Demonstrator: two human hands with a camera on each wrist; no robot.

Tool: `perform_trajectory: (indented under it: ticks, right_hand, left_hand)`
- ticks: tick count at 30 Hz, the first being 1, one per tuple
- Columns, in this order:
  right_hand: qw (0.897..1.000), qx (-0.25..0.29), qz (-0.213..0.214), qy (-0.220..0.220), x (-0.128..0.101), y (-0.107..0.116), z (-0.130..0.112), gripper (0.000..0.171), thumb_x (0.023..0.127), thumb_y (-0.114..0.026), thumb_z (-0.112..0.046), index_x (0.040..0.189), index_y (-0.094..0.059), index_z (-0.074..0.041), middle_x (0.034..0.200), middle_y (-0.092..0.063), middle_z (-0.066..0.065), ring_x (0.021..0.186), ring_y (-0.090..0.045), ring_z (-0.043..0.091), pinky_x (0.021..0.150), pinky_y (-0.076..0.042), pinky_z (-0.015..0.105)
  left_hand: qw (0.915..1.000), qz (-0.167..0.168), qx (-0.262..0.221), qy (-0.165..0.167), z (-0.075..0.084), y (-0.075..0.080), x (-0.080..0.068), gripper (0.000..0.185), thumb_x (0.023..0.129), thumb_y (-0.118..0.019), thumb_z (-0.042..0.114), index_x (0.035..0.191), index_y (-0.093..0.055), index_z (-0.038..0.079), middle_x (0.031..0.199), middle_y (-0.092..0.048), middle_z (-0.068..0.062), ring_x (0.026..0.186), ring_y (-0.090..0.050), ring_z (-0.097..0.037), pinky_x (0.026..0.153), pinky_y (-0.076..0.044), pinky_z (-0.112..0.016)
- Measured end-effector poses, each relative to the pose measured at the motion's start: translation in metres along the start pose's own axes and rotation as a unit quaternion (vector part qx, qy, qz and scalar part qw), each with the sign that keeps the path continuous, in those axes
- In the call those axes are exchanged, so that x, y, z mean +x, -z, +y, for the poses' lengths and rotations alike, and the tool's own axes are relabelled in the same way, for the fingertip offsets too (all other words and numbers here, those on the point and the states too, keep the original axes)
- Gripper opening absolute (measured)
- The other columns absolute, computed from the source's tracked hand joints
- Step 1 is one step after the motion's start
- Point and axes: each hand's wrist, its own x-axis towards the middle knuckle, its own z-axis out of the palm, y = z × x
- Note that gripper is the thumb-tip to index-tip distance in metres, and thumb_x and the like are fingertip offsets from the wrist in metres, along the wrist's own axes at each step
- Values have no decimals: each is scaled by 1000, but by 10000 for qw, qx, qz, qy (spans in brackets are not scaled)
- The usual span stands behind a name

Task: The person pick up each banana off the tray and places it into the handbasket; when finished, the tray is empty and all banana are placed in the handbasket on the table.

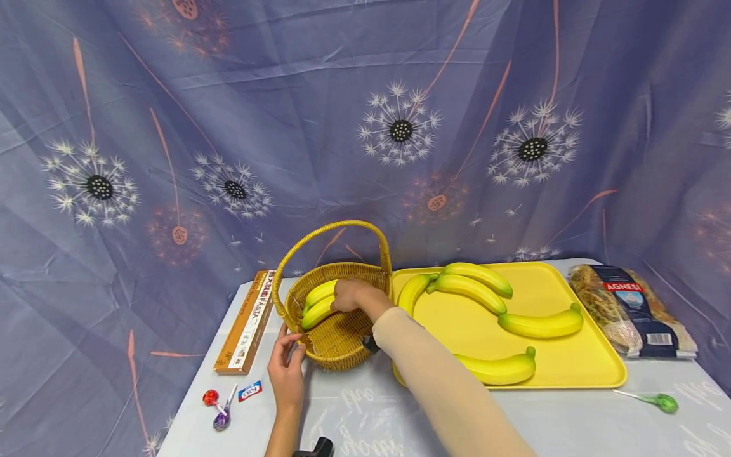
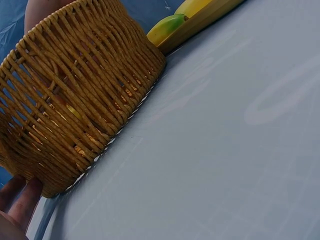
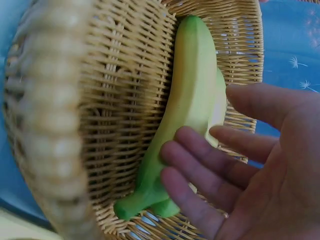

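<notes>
A wicker basket [image 1: 337, 362] with a tall arched handle stands left of the yellow tray. Inside lie two bananas, the front one [image 1: 316, 314] alongside the back one [image 1: 320, 292]. My right hand [image 1: 355, 297] reaches into the basket from the right. In the right wrist view its loosely extended fingertips [image 3: 172, 150] rest over the nearer banana [image 3: 194, 75], the thumb apart from them; the other banana is partly hidden beneath. My left hand [image 1: 287, 371] is at the basket's near left side. Its fingertips [image 2: 31, 192] touch the outer wicker wall low down.
Several bananas [image 1: 542, 322] lie on the yellow tray [image 1: 445, 330]. A long pasta box [image 1: 245, 324] is left of the basket, with two lollipops [image 1: 221, 419] and a small wrapped sweet [image 1: 249, 390] before it. A pasta bag [image 1: 631, 311] and green lollipop [image 1: 665, 402] lie right.
</notes>
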Motion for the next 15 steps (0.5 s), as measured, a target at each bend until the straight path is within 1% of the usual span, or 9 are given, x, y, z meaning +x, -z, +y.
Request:
perform_trajectory:
  ticks: [2,3,5,9,10,12,14,15]
  right_hand:
    - [9996,-30,39,264,-1,1,2,38,94,-60,-34,123,-64,-10,121,-62,1,111,-57,20,90,-47,33]
    - [9992,-27,48,399,-2,1,3,40,94,-59,-33,127,-62,-10,126,-61,2,116,-54,20,94,-46,34]
    - [9975,-83,93,691,-3,3,6,44,94,-59,-32,133,-58,-10,131,-57,2,123,-50,21,99,-42,34]
    - [9940,-62,187,1076,-9,9,13,42,95,-59,-30,132,-58,-10,128,-59,4,118,-54,20,95,-45,34]
    - [9924,-81,231,1207,-11,11,13,41,95,-59,-30,132,-58,-11,126,-60,5,116,-55,19,93,-46,33]
    - [9885,-56,322,1479,-16,17,14,40,95,-60,-28,132,-58,-12,124,-61,5,111,-57,18,89,-48,32]
    - [9856,-101,457,1623,-30,24,28,39,95,-60,-27,132,-58,-14,124,-61,5,109,-58,16,87,-49,30]
    - [9845,-99,523,1672,-38,28,37,39,95,-60,-26,133,-57,-14,124,-61,5,108,-58,16,86,-49,29]
  left_hand:
    - [10000,-26,-38,-11,2,-1,0,15,92,-56,-4,106,-62,-4,143,-45,-7,122,-52,-27,95,-46,-26]
    - [10000,-45,-51,-19,4,-1,0,15,92,-56,-4,106,-62,-5,143,-45,-9,122,-51,-28,95,-46,-25]
    - [9999,-82,-54,-49,12,-3,-1,16,91,-55,-6,106,-61,-8,143,-44,-12,122,-51,-32,95,-46,-26]
    - [9998,-197,9,-30,27,-4,-3,17,91,-55,-6,106,-60,-11,143,-43,-17,123,-50,-35,97,-45,-34]
    - [9998,-164,47,-45,26,-3,-2,17,91,-55,-6,106,-60,-11,143,-43,-19,123,-50,-35,97,-46,-32]
    - [9999,-55,101,-38,21,3,0,16,91,-56,-6,106,-60,-9,143,-43,-19,123,-50,-33,95,-46,-28]
    - [10000,-56,41,-30,12,-4,-2,16,91,-57,-5,106,-61,-7,144,-44,-16,123,-51,-30,92,-46,-20]
    - [10000,-76,-7,-3,11,-8,-3,15,91,-57,-5,105,-61,-7,144,-44,-16,123,-50,-30,91,-46,-18]
